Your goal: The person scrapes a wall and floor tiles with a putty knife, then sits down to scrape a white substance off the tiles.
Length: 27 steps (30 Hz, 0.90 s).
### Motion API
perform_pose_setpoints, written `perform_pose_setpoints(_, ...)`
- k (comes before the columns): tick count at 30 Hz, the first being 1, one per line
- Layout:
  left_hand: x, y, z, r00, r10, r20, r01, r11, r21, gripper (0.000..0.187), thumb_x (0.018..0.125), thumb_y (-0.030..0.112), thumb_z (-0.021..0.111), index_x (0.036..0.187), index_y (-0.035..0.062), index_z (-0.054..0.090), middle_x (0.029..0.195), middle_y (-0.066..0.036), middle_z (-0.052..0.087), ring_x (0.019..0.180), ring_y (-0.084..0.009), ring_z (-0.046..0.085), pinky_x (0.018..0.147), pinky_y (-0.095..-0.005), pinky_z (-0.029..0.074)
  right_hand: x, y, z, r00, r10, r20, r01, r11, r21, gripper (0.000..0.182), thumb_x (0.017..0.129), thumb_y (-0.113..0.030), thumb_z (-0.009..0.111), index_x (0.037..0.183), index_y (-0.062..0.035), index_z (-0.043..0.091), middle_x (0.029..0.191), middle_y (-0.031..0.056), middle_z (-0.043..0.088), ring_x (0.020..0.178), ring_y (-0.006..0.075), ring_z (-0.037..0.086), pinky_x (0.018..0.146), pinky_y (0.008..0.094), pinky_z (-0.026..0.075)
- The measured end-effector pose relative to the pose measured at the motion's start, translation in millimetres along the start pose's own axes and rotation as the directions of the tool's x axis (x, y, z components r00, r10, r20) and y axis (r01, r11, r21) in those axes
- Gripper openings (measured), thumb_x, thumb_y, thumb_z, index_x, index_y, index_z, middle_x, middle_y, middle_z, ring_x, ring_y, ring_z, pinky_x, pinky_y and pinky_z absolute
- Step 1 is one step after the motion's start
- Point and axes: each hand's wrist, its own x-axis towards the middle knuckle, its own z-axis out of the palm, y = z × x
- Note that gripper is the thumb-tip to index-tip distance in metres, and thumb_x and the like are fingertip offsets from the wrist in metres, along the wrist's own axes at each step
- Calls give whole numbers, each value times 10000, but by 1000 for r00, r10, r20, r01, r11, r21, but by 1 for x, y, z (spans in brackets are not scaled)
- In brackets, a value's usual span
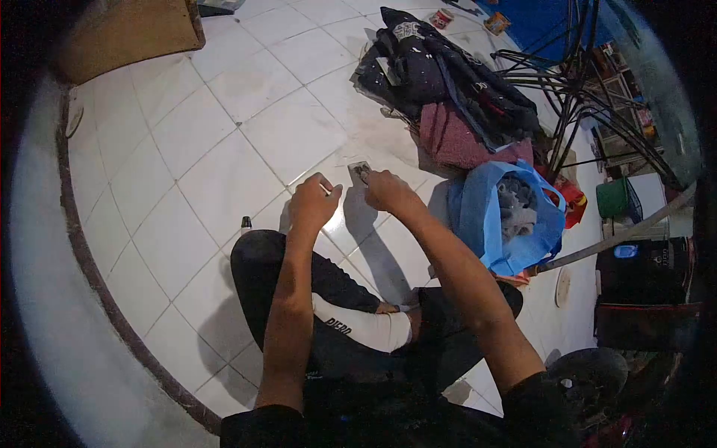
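Note:
My right hand (390,191) is closed around a small flat, greyish blade-like piece (359,170) with dark patches. I cannot make out its exact kind. It is held close over the white floor tiles. My left hand (314,200) is a short way to its left, fingers curled, with a small whitish bit (326,191) showing at the fingertips; what it is stays too small to name. A small bottle with a black cap (246,223) stands beside my left knee. Below the hands, my crossed legs show a white sock (362,328) with dark lettering.
To the right sits a blue bag (478,216) with grey cloth inside. Behind it lie a dark jacket (455,82) and a maroon cloth (467,138). Thin black metal rods (571,89) stand at the upper right. A brown board (131,37) is at the upper left.

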Motion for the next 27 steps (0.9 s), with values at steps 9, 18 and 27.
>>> perform_pose_setpoints(9,2,-4,-1,999,16,-28,-15,1000,26,343,802,360,702,845,21,668,818,-190,683,798,-340,668,741,-416,516,5,-4,12,994,-31,-101,33,999,21,352,872,-211,545,1181,-45,553,969,250,666,930,409,659,801,477,547)
perform_pose_setpoints(18,5,-16,11,1000,-7,24,5,997,83,302,778,380,707,844,91,648,956,-168,687,961,-353,648,821,-470,507,-84,12,51,997,-36,-68,40,998,51,526,840,-169,546,1352,-78,465,942,265,657,924,409,647,821,469,530)
perform_pose_setpoints(27,3,-11,11,998,-41,39,36,993,109,295,789,376,696,873,98,644,970,-160,685,959,-337,650,812,-455,510,-154,82,46,998,46,-47,-22,904,427,506,798,-241,697,1250,-65,552,1078,256,647,1033,400,621,868,455,498)
